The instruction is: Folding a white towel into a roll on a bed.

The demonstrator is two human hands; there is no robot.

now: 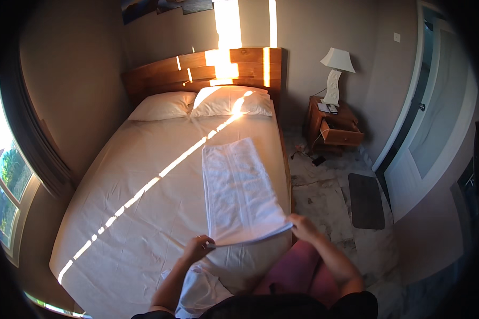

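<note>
While the left hand [197,249] and right hand [305,229] pinch the 2 near corners of the white towel [237,186] between their fingers, it lies mostly on the bed [143,154], apparently being straightened or folded, the next move likely calling for even tension.

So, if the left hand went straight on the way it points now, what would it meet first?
Most likely the white towel: the left hand holds its near left corner, and the towel's surface lies ahead of it on the bed. Exact heights are hard to judge from this view.
</note>
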